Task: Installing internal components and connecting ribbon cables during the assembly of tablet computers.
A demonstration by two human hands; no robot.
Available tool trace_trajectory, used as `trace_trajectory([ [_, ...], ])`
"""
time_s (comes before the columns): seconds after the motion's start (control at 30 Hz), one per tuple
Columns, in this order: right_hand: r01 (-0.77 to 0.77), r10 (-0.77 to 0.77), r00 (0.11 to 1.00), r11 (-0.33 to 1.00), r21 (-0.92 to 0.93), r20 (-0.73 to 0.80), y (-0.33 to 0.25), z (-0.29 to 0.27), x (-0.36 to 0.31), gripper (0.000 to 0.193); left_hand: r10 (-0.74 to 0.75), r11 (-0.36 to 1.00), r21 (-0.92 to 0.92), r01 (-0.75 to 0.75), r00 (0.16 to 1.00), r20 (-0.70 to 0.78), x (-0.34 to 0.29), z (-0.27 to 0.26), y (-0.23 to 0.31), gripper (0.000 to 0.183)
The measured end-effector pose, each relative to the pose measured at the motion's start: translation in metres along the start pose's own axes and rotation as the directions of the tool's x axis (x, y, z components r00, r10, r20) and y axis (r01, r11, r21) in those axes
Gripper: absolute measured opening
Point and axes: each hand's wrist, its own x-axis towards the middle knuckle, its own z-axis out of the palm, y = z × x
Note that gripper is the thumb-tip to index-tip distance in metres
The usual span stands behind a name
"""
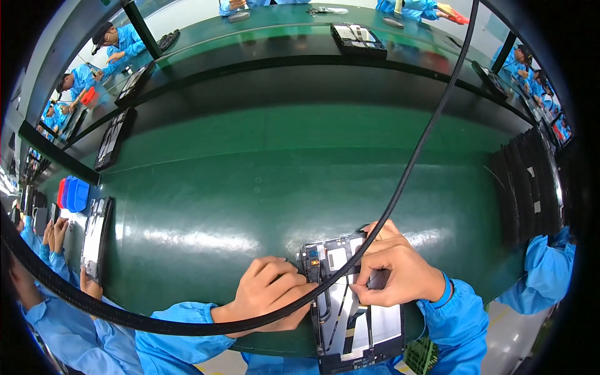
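Observation:
An opened tablet [387, 325] with bare inner parts and flat cables lies at the table's near edge, slightly tilted. My left hand [265, 294] is closed at its left edge, fingers curled; the black hose in front partly covers the fingertips. Over the upper right of the tablet, my right hand [400, 272] pinches with thumb and forefinger at the upper end of a thin black cable [338, 315]. That cable runs slantwise down the tablet's inside. The other right fingers bend over the tablet's top right corner.
A thick black hose [412, 165] arcs across the view, passing before both hands. Stacked black trays [531, 187] stand at right. Another tablet [97, 237] and blue bins [76, 194] are at left, near a co-worker's hands [57, 234]. A raised shelf [269, 53] carries another open tablet [359, 40].

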Motion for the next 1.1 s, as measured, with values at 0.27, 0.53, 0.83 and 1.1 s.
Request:
trace_trajectory([
  [0.27, -0.007, 0.006, 1.0, 0.998, -0.055, -0.03, -0.004, -0.008, -0.004, 0.014, -0.103, 0.994, 0.048, 0.099, 0.99, 0.097, 0.006, -0.002, 0.019, 0.034],
  [0.53, -0.097, 0.091, 0.995, 0.981, -0.167, -0.044, -0.013, -0.037, -0.01, 0.01, 0.072, 0.932, 0.343, -0.121, 0.986, 0.15, -0.002, 0.003, 0.017, 0.037],
  [0.83, -0.224, 0.229, 0.972, 0.971, -0.08, 0.058, 0.0, -0.036, -0.016, 0.013, 0.388, 0.893, 0.126, -0.432, 0.881, 0.271, 0.029, -0.005, -0.026, 0.036],
  [1.1, -0.334, 0.328, 0.941, 0.94, 0.067, 0.087, 0.012, -0.041, -0.013, 0.017, 0.363, 0.932, -0.144, -0.334, 0.829, 0.425, 0.048, -0.006, -0.008, 0.03],
])
